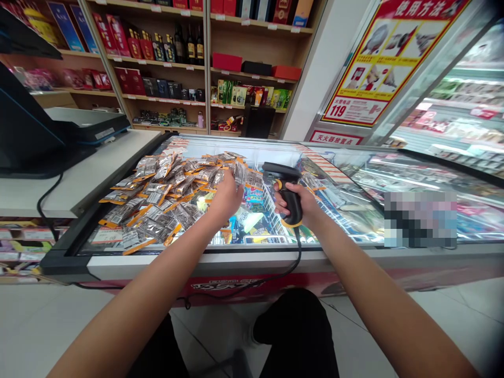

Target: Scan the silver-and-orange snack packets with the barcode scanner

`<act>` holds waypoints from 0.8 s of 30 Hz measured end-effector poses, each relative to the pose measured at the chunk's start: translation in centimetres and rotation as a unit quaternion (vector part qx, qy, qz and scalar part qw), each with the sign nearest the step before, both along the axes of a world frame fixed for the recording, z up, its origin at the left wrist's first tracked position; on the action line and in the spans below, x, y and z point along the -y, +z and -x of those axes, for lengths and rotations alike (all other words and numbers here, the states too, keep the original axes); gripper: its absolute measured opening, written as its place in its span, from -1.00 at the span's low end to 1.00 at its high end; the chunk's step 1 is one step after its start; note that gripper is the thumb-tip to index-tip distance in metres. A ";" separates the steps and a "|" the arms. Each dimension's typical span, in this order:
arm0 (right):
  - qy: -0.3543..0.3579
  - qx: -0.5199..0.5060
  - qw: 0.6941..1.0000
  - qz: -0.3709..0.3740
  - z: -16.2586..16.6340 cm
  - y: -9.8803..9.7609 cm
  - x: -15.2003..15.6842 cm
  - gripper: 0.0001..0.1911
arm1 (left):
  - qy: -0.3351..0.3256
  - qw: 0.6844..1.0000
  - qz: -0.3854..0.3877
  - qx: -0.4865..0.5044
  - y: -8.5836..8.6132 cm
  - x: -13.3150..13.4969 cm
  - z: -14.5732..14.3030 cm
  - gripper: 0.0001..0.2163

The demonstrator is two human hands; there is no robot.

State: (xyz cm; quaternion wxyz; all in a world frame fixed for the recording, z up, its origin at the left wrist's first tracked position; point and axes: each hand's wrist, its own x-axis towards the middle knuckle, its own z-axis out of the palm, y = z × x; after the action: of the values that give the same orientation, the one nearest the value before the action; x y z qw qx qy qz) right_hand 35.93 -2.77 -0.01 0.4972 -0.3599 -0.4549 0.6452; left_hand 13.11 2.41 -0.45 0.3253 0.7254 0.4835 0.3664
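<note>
My right hand [297, 202] is wrapped round the grip of a black and yellow barcode scanner [290, 202], its head level with the freezer top and its cable hanging down. My left hand [227, 197] is closed on a small clear-and-orange snack packet [239, 170], held up to the left of the scanner. Its fingertips are partly hidden behind the hand. Many similar packets [157, 191] with orange edges lie heaped on the freezer's glass lid to the left of my left hand.
Beneath the glass, the chest freezer [145, 261] holds wire baskets and bagged goods. A counter [118, 152] with a dark machine stands at the left. Shelves [157, 59] of bottles and boxes are behind. The scanner cable [275, 275] loops along the freezer's front.
</note>
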 end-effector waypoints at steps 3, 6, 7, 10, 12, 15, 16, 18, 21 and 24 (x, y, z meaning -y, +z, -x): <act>-0.067 0.008 0.998 0.001 0.1 -0.2 -0.2 -0.72 | -0.099 0.989 0.077 0.083 0.5 0.4 -0.2 -0.49; -0.062 0.007 0.998 -0.003 0.2 -0.5 -0.2 -0.67 | -0.158 0.980 0.104 0.067 0.6 0.8 -0.4 -0.45; -0.054 0.015 0.998 -0.009 0.2 -0.5 -0.1 -0.66 | -0.160 0.981 0.098 0.037 0.6 1.0 -0.4 -0.42; -0.064 0.065 0.995 -0.026 0.3 -0.5 0.0 -0.67 | -0.132 0.989 0.021 -0.071 0.7 1.4 -0.2 -0.37; -0.110 0.097 0.988 -0.040 0.1 -0.5 -0.3 -0.66 | -0.075 0.984 -0.064 -0.150 1.1 1.7 0.2 -0.42; -0.228 0.124 0.964 -0.056 -0.9 -0.6 -1.3 -0.62 | 0.049 0.957 -0.138 -0.252 2.0 1.9 1.0 -0.54; -0.275 0.127 0.951 -0.060 -1.4 -0.8 -1.8 -0.62 | 0.085 0.949 -0.142 -0.267 2.4 1.8 1.4 -0.59; -0.355 0.129 0.923 -0.070 -2.5 -1.2 -2.5 -0.66 | 0.135 0.942 -0.143 -0.271 2.8 1.4 2.4 -0.69; -0.408 0.156 0.897 -0.070 -4.0 -1.9 -3.2 -0.73 | 0.167 0.942 -0.138 -0.255 2.7 0.5 4.1 -0.76; -0.411 0.217 0.883 -0.063 -4.9 -2.4 -3.2 -0.74 | 0.106 0.942 -0.124 -0.294 2.0 -0.1 5.5 -0.83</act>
State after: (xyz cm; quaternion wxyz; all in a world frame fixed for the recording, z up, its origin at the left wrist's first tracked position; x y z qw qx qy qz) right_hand 40.83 0.43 -2.36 0.6283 -0.6137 -0.4021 0.2587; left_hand 7.65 2.50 1.56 0.0357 0.7801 0.5824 0.2258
